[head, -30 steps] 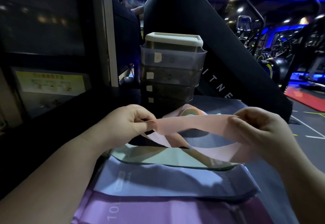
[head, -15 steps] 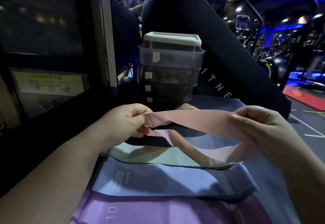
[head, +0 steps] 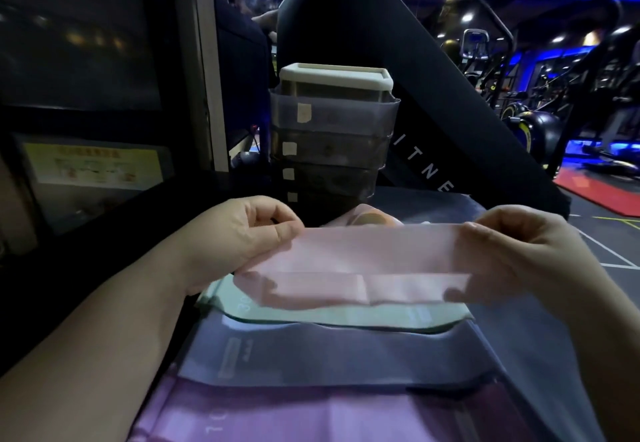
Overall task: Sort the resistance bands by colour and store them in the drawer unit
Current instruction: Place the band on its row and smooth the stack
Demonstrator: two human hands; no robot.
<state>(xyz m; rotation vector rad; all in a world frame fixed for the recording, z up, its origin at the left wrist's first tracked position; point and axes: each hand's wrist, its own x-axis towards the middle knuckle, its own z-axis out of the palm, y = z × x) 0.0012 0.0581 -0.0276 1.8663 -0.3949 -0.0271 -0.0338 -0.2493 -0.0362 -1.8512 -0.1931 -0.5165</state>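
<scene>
**Pink band held flat between both hands**

Nearest the camera a purple band [head: 311, 414] lies flat on the grey mat [head: 540, 355], its far edge tucked under a grey-blue band [head: 346, 355]. Beyond that lies a mint-green band [head: 346, 315], overlapping the grey-blue one. Above the mint band, lifted off the mat, the pink band [head: 374, 258] is stretched flat and level. The left hand [head: 239, 233] pinches its left end with curled fingers and thumb, and the right hand [head: 519, 251] grips its right end the same way. Just behind it sits another pale pink piece [head: 370, 218] (mostly hidden). Past that stands the drawer unit [head: 332, 136], its translucent drawers stacked under a white top, each with a small pale label at the left. A black slanted panel [head: 450, 102] rises behind it.
</scene>
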